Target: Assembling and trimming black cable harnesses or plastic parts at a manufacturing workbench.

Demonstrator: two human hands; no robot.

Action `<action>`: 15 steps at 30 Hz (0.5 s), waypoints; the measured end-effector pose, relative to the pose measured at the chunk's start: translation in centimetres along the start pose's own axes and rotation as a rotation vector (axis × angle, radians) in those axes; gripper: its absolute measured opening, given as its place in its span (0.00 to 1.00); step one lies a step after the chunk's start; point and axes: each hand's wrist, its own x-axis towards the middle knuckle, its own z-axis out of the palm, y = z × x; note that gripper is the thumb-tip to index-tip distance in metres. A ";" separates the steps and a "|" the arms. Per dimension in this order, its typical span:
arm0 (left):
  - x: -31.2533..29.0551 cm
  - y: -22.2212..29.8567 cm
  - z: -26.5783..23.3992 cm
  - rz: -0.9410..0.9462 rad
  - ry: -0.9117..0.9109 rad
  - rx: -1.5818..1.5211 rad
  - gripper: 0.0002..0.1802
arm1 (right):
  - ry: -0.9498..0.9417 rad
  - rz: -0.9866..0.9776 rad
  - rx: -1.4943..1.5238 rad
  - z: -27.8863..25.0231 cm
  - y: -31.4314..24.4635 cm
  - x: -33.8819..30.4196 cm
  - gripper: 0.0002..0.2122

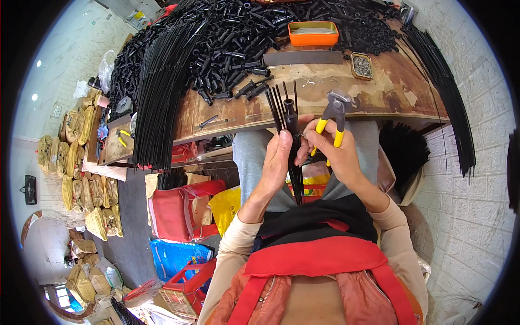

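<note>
Above my lap, my left hand [278,160] is wrapped round a bunch of thin black rods [275,108], whose tips fan out above the fingers and whose lower ends hang toward my lap. A black tubular fitting [291,118] stands upright among the rods. Just to its right, my right hand [341,160] holds a pair of end-cutting pincers [339,103] by yellow handles, the dark metal head pointing up. Thumb and forefinger of that hand come close together beside the fitting; whether something tiny is pinched there I cannot make out.
The worn wooden workbench [390,95] carries a heap of black plastic fittings [227,49], long black rod bundles [162,97], an orange tray [313,35] and a small dish of metal bits [361,65]. A red padded seat [173,214] stands at left; a brick wall [466,206] borders the right.
</note>
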 end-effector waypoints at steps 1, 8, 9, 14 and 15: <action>0.0 0.0 0.0 0.004 -0.014 0.018 0.41 | 0.014 -0.017 -0.018 0.0 0.6 0.0 0.07; -0.3 0.2 -0.1 0.014 -0.015 0.056 0.42 | 0.006 -0.014 -0.028 0.3 0.5 -0.1 0.07; -0.3 0.1 -0.2 0.014 -0.017 0.059 0.42 | 0.007 -0.016 -0.035 0.3 0.5 -0.1 0.07; -0.4 -0.1 -0.1 0.022 -0.021 0.060 0.42 | 0.005 -0.016 -0.025 0.3 0.5 -0.2 0.06; -0.5 -0.1 -0.1 0.026 -0.020 0.030 0.38 | 0.001 -0.024 -0.027 0.3 0.5 -0.2 0.06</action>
